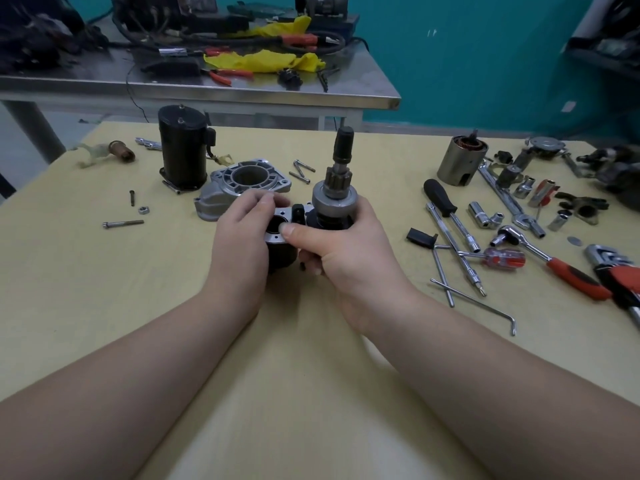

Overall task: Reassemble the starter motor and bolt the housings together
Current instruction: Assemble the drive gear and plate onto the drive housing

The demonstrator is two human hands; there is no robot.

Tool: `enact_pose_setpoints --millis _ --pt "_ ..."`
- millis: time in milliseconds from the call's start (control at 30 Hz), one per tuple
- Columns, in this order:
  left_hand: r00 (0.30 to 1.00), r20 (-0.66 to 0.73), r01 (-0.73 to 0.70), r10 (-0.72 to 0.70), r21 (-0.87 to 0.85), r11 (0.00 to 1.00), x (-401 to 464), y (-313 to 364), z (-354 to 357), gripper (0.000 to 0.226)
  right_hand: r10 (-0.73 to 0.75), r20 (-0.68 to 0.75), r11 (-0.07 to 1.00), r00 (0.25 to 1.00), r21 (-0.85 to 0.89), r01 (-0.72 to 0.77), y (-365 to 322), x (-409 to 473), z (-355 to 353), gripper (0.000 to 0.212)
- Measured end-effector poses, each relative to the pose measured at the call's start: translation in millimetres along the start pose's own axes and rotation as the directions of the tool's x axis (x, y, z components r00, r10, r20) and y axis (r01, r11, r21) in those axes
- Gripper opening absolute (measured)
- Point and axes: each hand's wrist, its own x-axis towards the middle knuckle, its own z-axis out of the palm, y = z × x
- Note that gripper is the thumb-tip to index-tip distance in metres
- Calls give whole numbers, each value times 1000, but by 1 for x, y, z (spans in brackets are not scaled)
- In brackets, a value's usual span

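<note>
Both my hands hold the starter's middle housing (277, 233), a silver and black part with a round opening. My left hand (242, 233) grips its left side. My right hand (343, 251) grips its right side, thumb on the silver flange. The drive shaft with its pinion gear (337, 181) stands upright out of the housing. Behind my hands lies the silver nose housing (247, 183). The black motor body (183, 150) stands upright at the back left. Two bolts (302, 171) lie beside the nose housing; more bolts (123, 223) and a nut (143, 210) lie at the left.
To the right lie a black-handled screwdriver (441, 199), extension bars, several sockets (483, 216), a ratchet with an orange grip (554, 261), a wrench (498, 192) and a silver field coil can (460, 161). A steel bench (207, 88) with cables and yellow rags stands behind the yellow table (104, 289).
</note>
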Motion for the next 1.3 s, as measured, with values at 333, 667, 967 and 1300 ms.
enact_pose_setpoints --millis 333,667,967,1300 --pt "998 -16 -56 59 169 984 5 3 5 22 17 -70 999 997 -38 -20 -1 0 8 63" --pt "990 -133 52 -49 18 998 16 6 6 17 94 -59 993 994 -70 -98 -9 9 14 73" --pt "986 -122 110 -110 -4 994 13 12 5 26 -215 -131 299 968 -952 -63 -99 48 -119 21" --pt "997 -80 15 -12 33 999 13 4 6 22 141 -254 -156 957 -960 -232 -87 89 -147 23"
